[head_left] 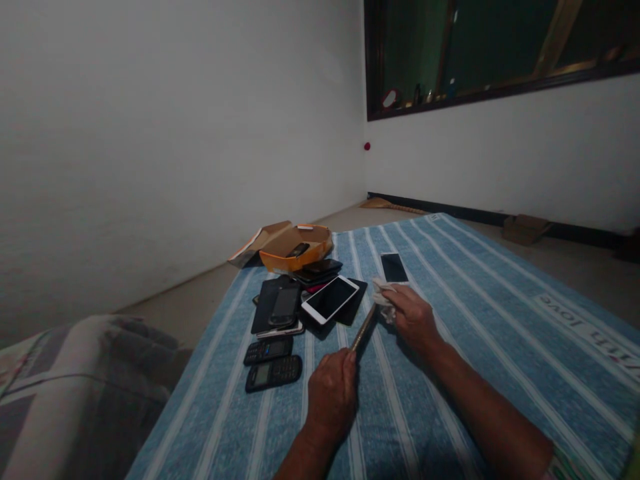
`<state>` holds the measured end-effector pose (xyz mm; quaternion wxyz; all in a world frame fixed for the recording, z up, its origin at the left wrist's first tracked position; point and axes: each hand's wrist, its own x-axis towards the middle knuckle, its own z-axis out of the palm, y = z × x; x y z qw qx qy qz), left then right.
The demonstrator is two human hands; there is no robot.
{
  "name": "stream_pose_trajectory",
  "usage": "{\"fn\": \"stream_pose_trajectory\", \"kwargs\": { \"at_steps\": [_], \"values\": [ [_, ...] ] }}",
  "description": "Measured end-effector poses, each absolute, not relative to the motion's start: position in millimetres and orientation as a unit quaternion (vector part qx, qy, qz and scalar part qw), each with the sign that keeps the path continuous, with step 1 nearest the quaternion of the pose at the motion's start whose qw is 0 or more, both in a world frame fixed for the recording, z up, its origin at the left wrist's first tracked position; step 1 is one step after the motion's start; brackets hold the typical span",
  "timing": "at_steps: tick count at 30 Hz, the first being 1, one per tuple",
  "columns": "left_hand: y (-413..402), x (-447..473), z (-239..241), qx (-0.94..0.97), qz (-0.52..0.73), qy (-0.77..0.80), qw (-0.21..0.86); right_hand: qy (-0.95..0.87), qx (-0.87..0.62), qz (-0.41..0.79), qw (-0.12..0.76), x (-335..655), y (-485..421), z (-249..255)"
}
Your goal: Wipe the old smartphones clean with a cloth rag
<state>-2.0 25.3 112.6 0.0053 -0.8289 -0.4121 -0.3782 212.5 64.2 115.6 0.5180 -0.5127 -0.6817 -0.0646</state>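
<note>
My left hand point(333, 390) is closed around one end of a thin, silvery smartphone point(364, 328), which I see edge-on and tilted; its faces are hidden from view. A crumpled whitish cloth point(384, 292) is pinched in my right hand point(414, 319), close to the phone's far end. Whether cloth and phone touch, I cannot tell. Left of my hands, a white smartphone point(330, 300) lies on a pile of dark phones point(270, 303). Two keypad phones point(273, 372) point(269, 349) lie nearer me. Beyond my right hand a white phone point(394, 267) lies flat, dark screen up.
An orange cardboard box point(280, 260) with its lid open stands behind the pile, a small dark phone point(299, 250) inside. Everything rests on a blue striped cloth point(500, 347). Draped fabric point(85, 400) is at lower left; walls rise behind, with a window point(500, 47) at right.
</note>
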Motion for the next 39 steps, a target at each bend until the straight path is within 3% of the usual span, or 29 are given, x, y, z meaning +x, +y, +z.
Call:
{"fn": "stream_pose_trajectory", "kwargs": {
  "at_steps": [6,17,24,30,39],
  "values": [
    [25.0,-1.7,114.1,-0.828,-0.39,-0.402,0.003,-0.751,-0.468,-0.072,0.46,188.6,62.0,123.0],
    [29.9,-2.0,113.6,-0.819,-0.405,-0.405,0.033,-0.795,-0.39,0.024,0.463,153.6,38.5,131.1],
    [26.6,-0.8,114.7,-0.824,-0.395,-0.406,0.013,-0.747,-0.442,-0.009,0.497,166.0,48.5,122.1],
    [29.7,-2.3,113.0,-0.813,-0.412,-0.412,0.007,-0.792,-0.383,0.008,0.475,149.7,35.6,124.6],
    [23.7,0.0,109.1,-0.815,-0.392,-0.426,-0.038,-0.749,-0.454,-0.059,0.479,178.9,55.8,116.8]
  ]
}}
